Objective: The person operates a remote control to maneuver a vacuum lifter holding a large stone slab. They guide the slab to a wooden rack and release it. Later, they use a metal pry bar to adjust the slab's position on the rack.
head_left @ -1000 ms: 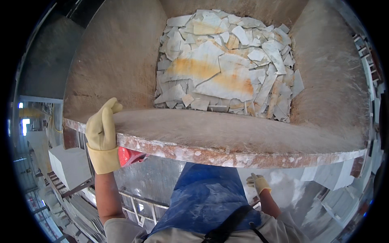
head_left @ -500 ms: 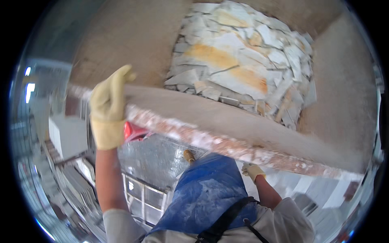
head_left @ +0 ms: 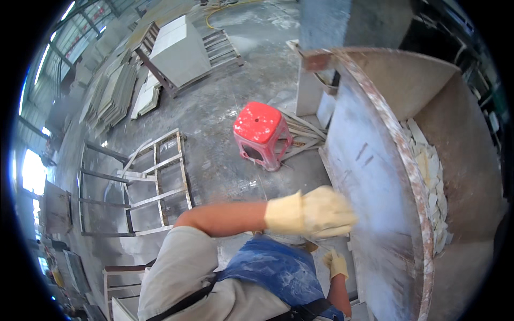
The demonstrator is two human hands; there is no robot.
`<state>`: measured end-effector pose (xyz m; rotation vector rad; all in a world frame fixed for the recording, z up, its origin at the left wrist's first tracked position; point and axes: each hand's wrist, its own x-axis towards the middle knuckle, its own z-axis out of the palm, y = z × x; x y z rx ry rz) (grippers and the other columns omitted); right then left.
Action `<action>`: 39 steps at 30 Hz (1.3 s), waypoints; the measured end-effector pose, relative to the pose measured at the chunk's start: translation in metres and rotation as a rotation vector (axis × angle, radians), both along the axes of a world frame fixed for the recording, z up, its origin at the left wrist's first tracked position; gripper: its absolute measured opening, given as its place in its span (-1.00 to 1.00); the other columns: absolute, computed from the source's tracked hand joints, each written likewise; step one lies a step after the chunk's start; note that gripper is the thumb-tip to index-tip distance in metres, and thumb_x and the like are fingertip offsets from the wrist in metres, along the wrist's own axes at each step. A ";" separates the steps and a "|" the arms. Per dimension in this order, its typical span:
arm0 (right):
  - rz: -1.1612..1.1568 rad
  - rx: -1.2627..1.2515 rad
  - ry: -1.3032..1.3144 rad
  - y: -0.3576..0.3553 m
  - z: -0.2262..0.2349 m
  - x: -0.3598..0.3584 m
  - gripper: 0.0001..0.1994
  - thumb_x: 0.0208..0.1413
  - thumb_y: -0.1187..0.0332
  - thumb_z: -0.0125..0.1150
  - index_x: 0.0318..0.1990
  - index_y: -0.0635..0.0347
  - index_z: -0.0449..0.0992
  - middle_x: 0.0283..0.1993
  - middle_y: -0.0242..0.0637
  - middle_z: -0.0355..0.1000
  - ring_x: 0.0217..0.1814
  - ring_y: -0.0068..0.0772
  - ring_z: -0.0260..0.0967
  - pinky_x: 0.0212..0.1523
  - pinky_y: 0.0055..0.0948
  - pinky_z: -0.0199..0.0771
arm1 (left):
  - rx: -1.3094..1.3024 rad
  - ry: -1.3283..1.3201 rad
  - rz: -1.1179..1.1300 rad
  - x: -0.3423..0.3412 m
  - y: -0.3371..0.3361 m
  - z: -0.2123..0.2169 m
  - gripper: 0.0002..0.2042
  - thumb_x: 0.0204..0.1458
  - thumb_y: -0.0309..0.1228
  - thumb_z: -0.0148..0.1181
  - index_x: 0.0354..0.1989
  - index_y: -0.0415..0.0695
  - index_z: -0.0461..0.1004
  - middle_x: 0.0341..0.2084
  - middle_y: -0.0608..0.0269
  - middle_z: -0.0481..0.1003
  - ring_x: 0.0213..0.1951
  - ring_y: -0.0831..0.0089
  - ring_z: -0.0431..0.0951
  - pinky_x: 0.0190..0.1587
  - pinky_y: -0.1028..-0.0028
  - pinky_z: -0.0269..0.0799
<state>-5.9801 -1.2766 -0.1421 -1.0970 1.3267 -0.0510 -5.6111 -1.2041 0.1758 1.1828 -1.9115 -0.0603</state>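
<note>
Both hands wear pale yellow rubber gloves. My left hand point(head_left: 327, 212) reaches across in front of me, next to the pale outer side of a large metal bin point(head_left: 375, 176). Its fingers look bent but are smeared by motion, and nothing shows in them. Lower down, beside my blue apron point(head_left: 276, 267), hangs my right hand point(head_left: 334, 264), its fingers loosely bent and apart, with nothing visible in it. Broken white stone slabs point(head_left: 430, 182) lie inside the bin, behind its worn, rusty rim.
A red plastic stool point(head_left: 258, 124) stands on the wet grey floor beside stone strips point(head_left: 305, 140). To the left is a metal frame rack point(head_left: 157, 182). Farther off, a white block stack point(head_left: 179, 51) sits on a pallet, near leaning slabs point(head_left: 111, 96).
My view has swung left, so the bin now stands at the right and the floor shows. My left hand has come off the bin's rim and moved down beside its outer side.
</note>
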 end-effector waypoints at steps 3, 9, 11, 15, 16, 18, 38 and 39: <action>0.020 -0.020 0.136 0.029 0.000 0.008 -0.54 0.40 -0.03 0.22 -0.06 0.31 0.59 -0.16 -0.11 0.68 -0.25 -0.24 0.68 -0.21 -0.27 0.72 | 0.338 0.016 0.135 0.037 0.137 -0.091 -0.74 0.25 -0.28 0.37 0.01 -0.13 0.68 -0.21 0.05 0.69 -0.15 0.07 0.69 -0.09 0.12 0.59; 0.451 -0.068 0.218 0.045 -0.051 0.064 -0.49 0.44 -0.07 0.08 -0.07 0.29 0.64 -0.13 0.04 0.68 -0.18 0.04 0.67 -0.16 0.00 0.66 | 0.844 -0.035 0.681 0.099 0.368 -0.205 -0.55 0.16 -0.39 0.31 0.25 -0.10 0.49 0.02 -0.10 0.60 0.05 -0.11 0.62 0.05 0.03 0.59; 0.893 -0.326 0.350 0.057 -0.010 0.132 -0.46 0.41 -0.10 0.06 -0.04 0.29 0.66 -0.07 0.09 0.68 -0.07 0.09 0.68 -0.03 -0.03 0.63 | 1.021 0.126 0.962 0.091 0.427 -0.265 -0.53 0.15 -0.40 0.29 0.28 -0.07 0.45 0.07 -0.14 0.58 0.11 -0.15 0.60 0.09 0.01 0.58; 1.002 -0.505 0.586 0.083 -0.014 0.236 -0.41 0.38 -0.14 0.02 0.03 0.27 0.68 0.05 0.17 0.66 0.14 0.17 0.64 0.17 -0.05 0.56 | 1.304 0.291 1.234 0.064 0.506 -0.315 -0.64 0.29 -0.35 0.19 0.25 -0.04 0.47 -0.02 -0.11 0.62 0.07 -0.15 0.63 0.11 0.02 0.57; 1.033 -0.481 0.553 0.084 -0.015 0.262 -0.40 0.38 -0.15 0.02 0.03 0.27 0.68 0.06 0.17 0.65 0.15 0.17 0.63 0.17 -0.04 0.56 | 1.309 0.261 1.207 0.055 0.524 -0.337 -0.66 0.31 -0.34 0.16 0.24 -0.03 0.47 -0.04 -0.12 0.62 0.06 -0.15 0.64 0.11 0.03 0.57; 1.113 -0.408 0.473 0.083 -0.015 0.317 -0.40 0.38 -0.16 0.02 0.04 0.26 0.68 0.07 0.17 0.65 0.16 0.18 0.62 0.18 -0.03 0.55 | 1.334 0.287 1.161 0.054 0.534 -0.360 -0.67 0.35 -0.31 0.12 0.24 -0.02 0.47 -0.07 -0.13 0.63 0.05 -0.16 0.64 0.10 0.03 0.57; 2.604 -0.518 0.123 0.071 -0.062 0.803 -0.32 0.34 -0.27 0.02 0.12 0.20 0.69 0.20 0.21 0.58 0.28 0.26 0.54 0.31 0.08 0.47 | 0.248 1.841 1.791 0.332 0.509 -0.288 -0.54 0.34 -0.02 0.09 0.06 -0.17 0.67 -0.08 0.03 0.74 0.04 0.11 0.70 0.21 0.23 0.53; 2.763 -0.564 0.024 0.065 -0.069 0.809 -0.32 0.34 -0.27 0.02 0.12 0.20 0.69 0.21 0.21 0.58 0.29 0.27 0.54 0.32 0.09 0.47 | 0.120 1.959 1.790 0.337 0.519 -0.310 -0.55 0.34 -0.03 0.10 0.08 -0.15 0.66 -0.09 0.00 0.74 0.05 0.07 0.70 0.22 0.21 0.53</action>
